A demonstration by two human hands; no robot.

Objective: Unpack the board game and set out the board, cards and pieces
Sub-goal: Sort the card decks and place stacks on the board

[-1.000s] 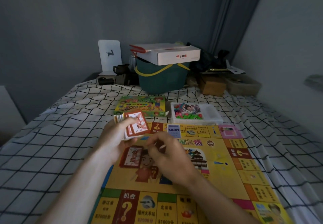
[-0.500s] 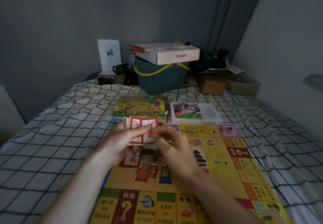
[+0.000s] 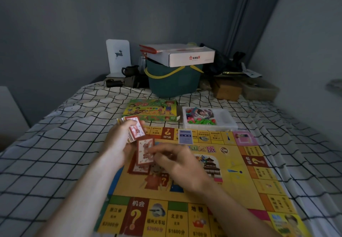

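A yellow game board (image 3: 231, 185) lies open on the checked bedsheet. My left hand (image 3: 118, 144) grips a stack of red-backed cards (image 3: 134, 129) above the board's far left corner. My right hand (image 3: 177, 162) pinches a single red card (image 3: 145, 152) just over a small pile of red cards (image 3: 138, 169) on the board. One blue card (image 3: 185, 136) lies on the board's far edge. The green game box (image 3: 150, 110) and a white tray (image 3: 231, 123) of coloured pieces sit beyond the board.
A teal basket (image 3: 173, 81) with a white carton (image 3: 185, 55) on top stands at the head of the bed. Beside it are a white bookend (image 3: 118, 55), a dark mug (image 3: 129, 70), and brown boxes (image 3: 227, 88) on the right. Walls close both sides.
My right hand has drawn one red card off the stack in my left hand and brought it down toward the pile on the board. My left hand stayed where it was.
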